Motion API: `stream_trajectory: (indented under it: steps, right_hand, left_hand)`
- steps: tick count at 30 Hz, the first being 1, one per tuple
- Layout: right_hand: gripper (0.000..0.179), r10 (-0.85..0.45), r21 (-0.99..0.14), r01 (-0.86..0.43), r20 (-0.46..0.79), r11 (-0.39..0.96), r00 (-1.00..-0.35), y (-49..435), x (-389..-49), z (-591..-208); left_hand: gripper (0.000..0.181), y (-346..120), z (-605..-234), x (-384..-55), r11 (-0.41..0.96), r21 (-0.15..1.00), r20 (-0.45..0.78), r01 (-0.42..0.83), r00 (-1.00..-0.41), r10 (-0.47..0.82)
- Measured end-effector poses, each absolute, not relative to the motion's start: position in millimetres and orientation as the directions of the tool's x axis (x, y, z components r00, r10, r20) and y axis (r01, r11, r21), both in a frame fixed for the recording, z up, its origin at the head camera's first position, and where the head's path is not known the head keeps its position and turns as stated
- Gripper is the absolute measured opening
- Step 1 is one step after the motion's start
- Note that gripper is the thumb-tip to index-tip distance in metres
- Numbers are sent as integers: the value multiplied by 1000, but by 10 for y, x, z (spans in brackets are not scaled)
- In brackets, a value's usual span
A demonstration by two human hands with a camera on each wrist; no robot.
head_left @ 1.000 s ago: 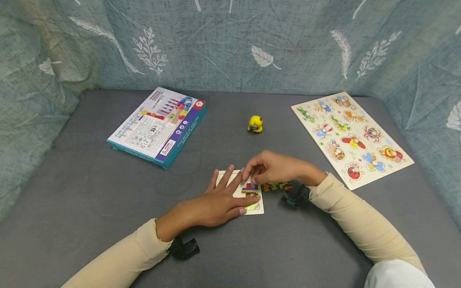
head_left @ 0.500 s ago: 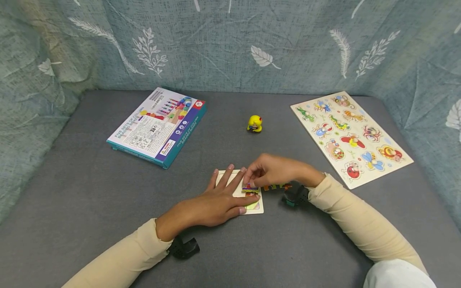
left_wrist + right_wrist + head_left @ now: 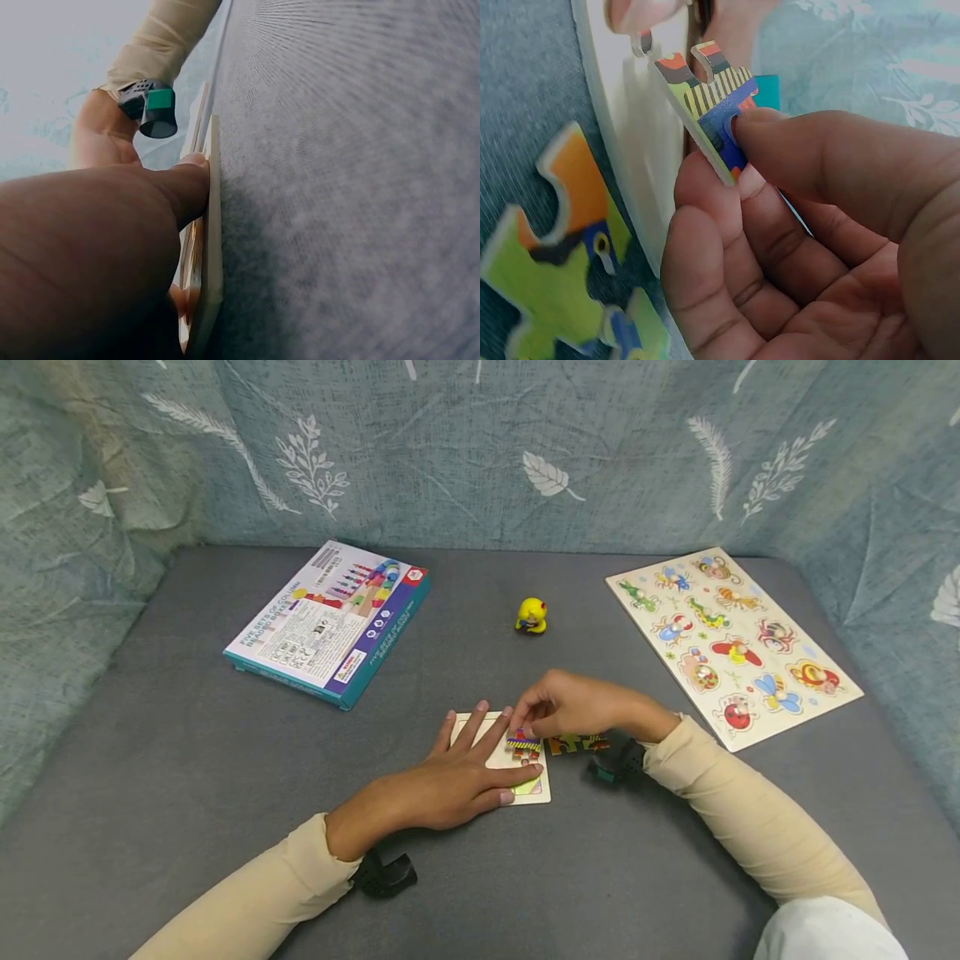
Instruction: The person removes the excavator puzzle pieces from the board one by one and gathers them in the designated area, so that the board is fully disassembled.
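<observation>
Lying on the bench [image 3: 585, 877], an insect board [image 3: 738, 631] is seen far right, a box [image 3: 330, 618] far left. Left hand [image 3: 442, 785]: fingers straight and spread, rested on the small board. Right hand [image 3: 577, 703]: fingers curled, the held piece pinched against the thumb. Small board [image 3: 498, 758], cream, is laid flat under the left hand. Loose pieces [image 3: 579, 744] are left just beside its right edge. Yellow toy [image 3: 532, 615] is placed well beyond both hands.

Held piece [image 3: 714, 103] is kept over the small board's right part. Just changed: it has been shifted slightly toward the far side, left hand unmoved; judged as position being adjusted, not yet seated. Looks: tilted, contact with the small board not clear; blue-purple, yellow-and-black striped band, notched edge tipped black and orange.
</observation>
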State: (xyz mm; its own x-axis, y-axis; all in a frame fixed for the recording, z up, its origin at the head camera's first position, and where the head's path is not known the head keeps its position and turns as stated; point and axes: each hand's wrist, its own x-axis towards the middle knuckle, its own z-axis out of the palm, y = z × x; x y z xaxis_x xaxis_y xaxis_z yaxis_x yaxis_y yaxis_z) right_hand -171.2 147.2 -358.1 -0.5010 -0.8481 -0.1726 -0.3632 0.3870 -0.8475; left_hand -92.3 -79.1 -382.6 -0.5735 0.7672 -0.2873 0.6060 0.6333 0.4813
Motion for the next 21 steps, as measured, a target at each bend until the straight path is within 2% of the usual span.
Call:
stream_trajectory:
  steps: [8,15,21]
  right_hand:
    - [16,-851,-837,-396,-143,376,-505,1626,-1765,-3557]
    - [15,-830,-834,-377,-159,403,-534,1761,-1755,-3552]
    - [15,-801,-836,-350,-166,424,-575,1894,-1753,-3562]
  left_hand:
    - [46,-796,-3828,-923,643,468,-287,606,-584,759]
    - [46,-781,-3810,-928,674,445,-335,590,-588,736]
    - [46,-768,-3821,-923,671,451,-329,588,-590,738]
